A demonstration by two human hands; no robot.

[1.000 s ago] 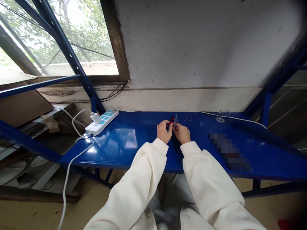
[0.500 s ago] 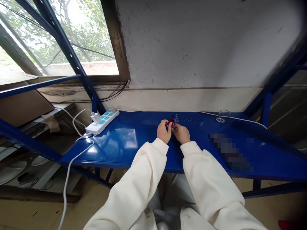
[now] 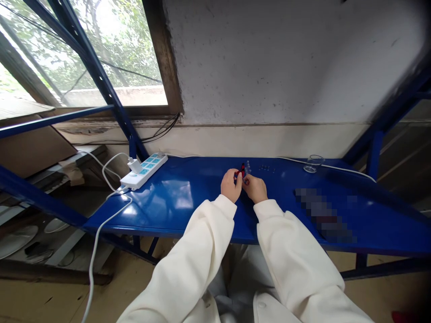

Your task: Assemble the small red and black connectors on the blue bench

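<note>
My left hand point(image 3: 230, 185) is closed, thumb and fingers pinching a small red and black piece point(image 3: 243, 168) whose kind I cannot make out. Close against it, my right hand point(image 3: 256, 189) has its fingers curled at the lower end of a small clear, knobbly plastic strip point(image 3: 248, 166). Fingers hide much of both pieces, and whether they are joined does not show. Both hands are just above or on the blue table point(image 3: 202, 211), near its middle. Several tiny pieces point(image 3: 264, 168) lie in a row right of the strip, too small to name.
A white power strip point(image 3: 144, 171) with a plugged-in adapter point(image 3: 134, 165) lies at the table's left end. Its white cord point(image 3: 95, 251) hangs over the edge. A clear glass cup point(image 3: 310, 168) stands at the back right. A dark blurred object point(image 3: 325, 215) lies front right.
The fingers of my left hand have shifted slightly on the piece, and less red shows between the hands. Both hands stay in the same place.
</note>
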